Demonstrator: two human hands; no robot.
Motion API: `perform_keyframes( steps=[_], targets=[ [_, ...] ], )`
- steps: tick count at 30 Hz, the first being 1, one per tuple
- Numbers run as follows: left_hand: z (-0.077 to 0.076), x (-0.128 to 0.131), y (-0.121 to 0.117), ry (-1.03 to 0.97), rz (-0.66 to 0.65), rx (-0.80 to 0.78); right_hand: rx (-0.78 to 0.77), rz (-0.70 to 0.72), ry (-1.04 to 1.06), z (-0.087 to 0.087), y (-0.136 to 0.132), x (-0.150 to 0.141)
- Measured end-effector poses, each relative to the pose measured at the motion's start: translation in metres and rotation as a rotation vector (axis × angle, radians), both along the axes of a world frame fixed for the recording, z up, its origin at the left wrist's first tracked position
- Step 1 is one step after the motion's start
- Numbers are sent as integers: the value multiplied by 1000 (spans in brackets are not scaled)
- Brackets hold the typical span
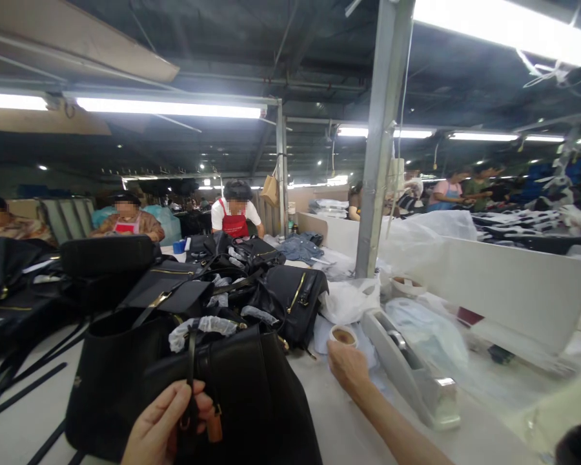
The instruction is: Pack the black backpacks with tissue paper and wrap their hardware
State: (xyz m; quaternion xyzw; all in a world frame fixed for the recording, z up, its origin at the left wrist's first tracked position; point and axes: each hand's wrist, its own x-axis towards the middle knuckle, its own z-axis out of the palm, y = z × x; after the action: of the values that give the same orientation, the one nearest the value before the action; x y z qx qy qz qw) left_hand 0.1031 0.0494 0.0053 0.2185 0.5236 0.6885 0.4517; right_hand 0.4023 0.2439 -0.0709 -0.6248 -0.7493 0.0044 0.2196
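Low in front of me lies a black leather-look bag [256,381] with its flap facing me. My left hand [167,416] pinches a narrow black strap [192,361] of this bag between thumb and fingers. An orange-brown tag [214,427] hangs beside those fingertips. Farther right, my right hand [351,371] is closed at the near edge of a small white-rimmed roll of tape [332,333], its fingers curled and partly hidden. Plastic wrap covers the bag's handle [206,325].
More black bags [290,297] with gold zips crowd the table to the left and ahead. A grey tape dispenser [407,368] stands right of my right hand, near a metal post [382,142] and a white partition [508,290]. Across the table a person in a red apron [235,225] bends over work.
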Motion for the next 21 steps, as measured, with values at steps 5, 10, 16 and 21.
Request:
perform_keyframes(
  steps=[5,10,16,21],
  targets=[
    [9,3,0,11,-74,26,-139,146,327,33,5,22],
    [16,4,1,4,-116,76,-252,275,564,58,0,44],
    [17,4,-2,8,-175,109,-289,399,633,75,-7,42],
    [15,3,-7,-26,-166,89,-528,586,483,67,-33,39]
  ],
)
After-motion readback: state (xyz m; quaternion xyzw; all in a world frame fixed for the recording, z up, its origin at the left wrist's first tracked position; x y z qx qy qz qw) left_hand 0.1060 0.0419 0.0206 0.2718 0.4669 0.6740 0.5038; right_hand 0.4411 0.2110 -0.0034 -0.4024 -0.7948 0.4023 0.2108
